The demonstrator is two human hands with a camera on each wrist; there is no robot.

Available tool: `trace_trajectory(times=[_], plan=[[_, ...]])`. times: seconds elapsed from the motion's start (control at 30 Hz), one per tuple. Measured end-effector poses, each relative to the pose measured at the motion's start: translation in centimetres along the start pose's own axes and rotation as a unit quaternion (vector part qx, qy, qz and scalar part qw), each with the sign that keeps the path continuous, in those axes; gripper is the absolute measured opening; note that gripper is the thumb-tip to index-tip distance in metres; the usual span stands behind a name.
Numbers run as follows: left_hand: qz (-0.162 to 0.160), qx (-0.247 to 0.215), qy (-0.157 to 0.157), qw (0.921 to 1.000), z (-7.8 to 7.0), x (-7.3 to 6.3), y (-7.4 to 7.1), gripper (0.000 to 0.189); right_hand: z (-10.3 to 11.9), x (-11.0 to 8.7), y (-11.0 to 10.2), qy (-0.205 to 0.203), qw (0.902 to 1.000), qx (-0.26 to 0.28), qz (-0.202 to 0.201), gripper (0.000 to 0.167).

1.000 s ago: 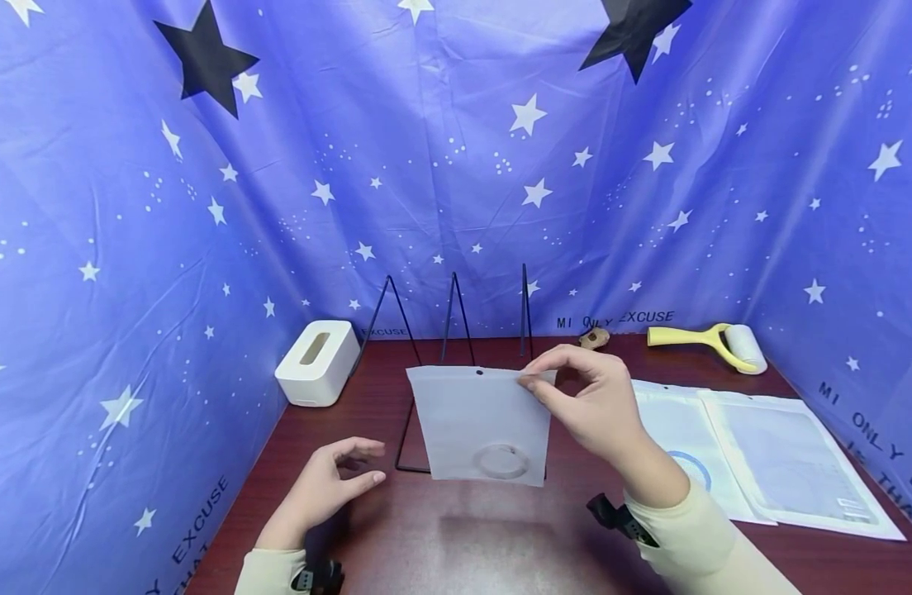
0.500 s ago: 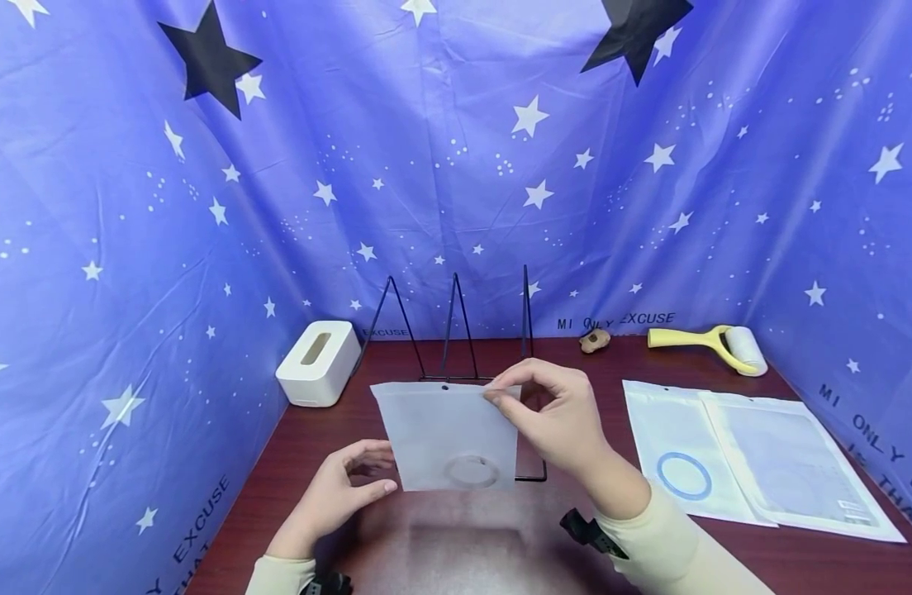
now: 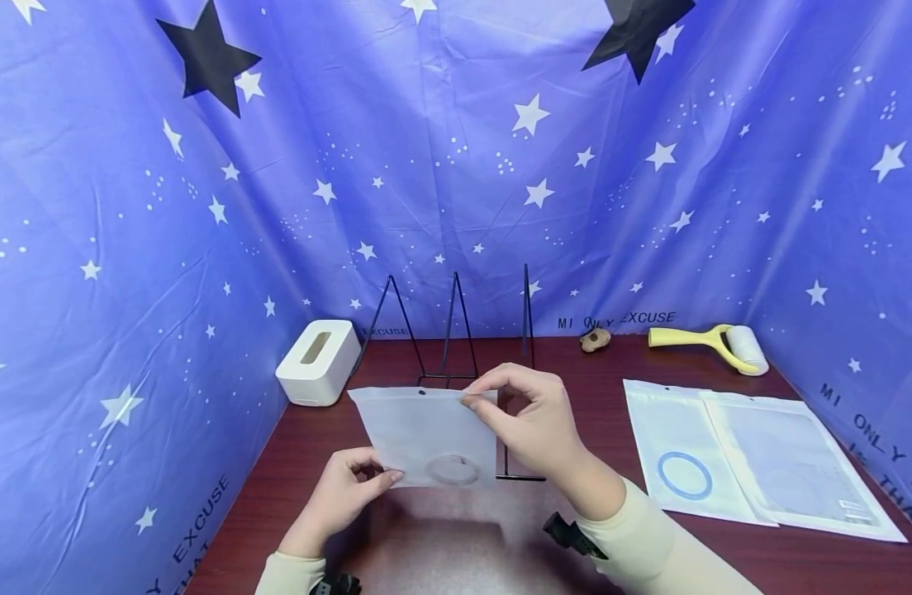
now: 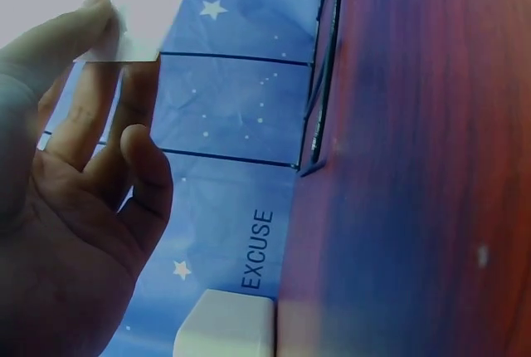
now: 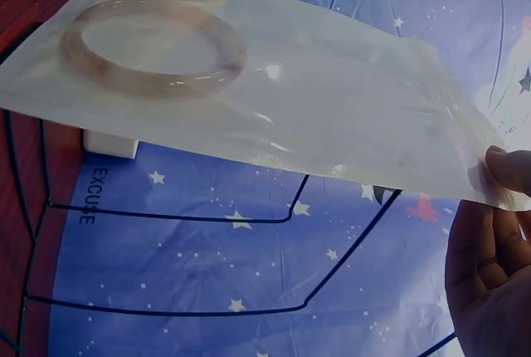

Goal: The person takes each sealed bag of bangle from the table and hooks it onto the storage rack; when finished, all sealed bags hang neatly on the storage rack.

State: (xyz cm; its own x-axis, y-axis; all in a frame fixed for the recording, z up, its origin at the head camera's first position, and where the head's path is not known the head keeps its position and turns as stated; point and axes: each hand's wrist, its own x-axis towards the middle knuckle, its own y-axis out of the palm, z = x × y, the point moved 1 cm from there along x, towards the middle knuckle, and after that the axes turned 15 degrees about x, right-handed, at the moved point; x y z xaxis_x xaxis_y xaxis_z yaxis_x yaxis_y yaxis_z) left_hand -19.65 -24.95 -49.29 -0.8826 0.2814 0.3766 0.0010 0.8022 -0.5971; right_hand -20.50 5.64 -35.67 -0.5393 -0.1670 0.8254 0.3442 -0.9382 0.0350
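Observation:
A translucent white plastic bag [image 3: 429, 430] with a hang hole at its top hangs in front of me. Inside its lower part lies a brownish ring-shaped bangle [image 5: 153, 46], seen through the plastic in the right wrist view. My right hand [image 3: 534, 421] pinches the bag's top right corner between thumb and forefinger. Low on the bag's left edge, my left hand [image 3: 344, 487] pinches it with thumb and fingers. In the left wrist view the left thumb [image 4: 70, 33] presses on the bag's corner, with the other fingers spread behind.
Behind the bag stands a black wire rack [image 3: 456, 330]. A white tissue box [image 3: 318, 364] is at back left. Two bags lie at right, one bag [image 3: 653, 421] with a blue ring, another bag [image 3: 798, 463] beside it. A yellow-handled lint roller [image 3: 701, 339] and a small brown object [image 3: 595, 340] lie behind.
My right hand has carried the bag left and slightly down, away from the bags at right. The left hand has moved slightly right and taken hold of the bag's lower left edge.

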Motion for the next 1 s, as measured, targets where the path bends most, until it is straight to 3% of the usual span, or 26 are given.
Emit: trace_trajectory(times=[0.2, 0.37, 0.67, 1.0], plan=[[-0.048, 0.002, -0.015, 0.9988, 0.5, -0.2, -0.1, 0.012, -0.4, -0.1, 0.4, 0.024, 0.9997, 0.002, -0.001, 0.02], [-0.084, 0.003, -0.009, 0.9964, 0.9, -0.3, -0.4, 0.02, -0.6, -0.2, 0.7, 0.04, 0.9992, -0.005, -0.002, 0.018], [-0.098, -0.01, -0.024, 0.9948, 1.5, -0.5, -1.1, 0.018, -1.1, -0.6, 1.1, 0.048, 0.9983, -0.03, 0.017, 0.016], [-0.092, -0.036, -0.029, 0.9947, 2.7, -0.6, -1.8, 0.008, -2.1, -0.4, 2.1, 0.042, 0.9989, -0.007, 0.018, 0.014]])
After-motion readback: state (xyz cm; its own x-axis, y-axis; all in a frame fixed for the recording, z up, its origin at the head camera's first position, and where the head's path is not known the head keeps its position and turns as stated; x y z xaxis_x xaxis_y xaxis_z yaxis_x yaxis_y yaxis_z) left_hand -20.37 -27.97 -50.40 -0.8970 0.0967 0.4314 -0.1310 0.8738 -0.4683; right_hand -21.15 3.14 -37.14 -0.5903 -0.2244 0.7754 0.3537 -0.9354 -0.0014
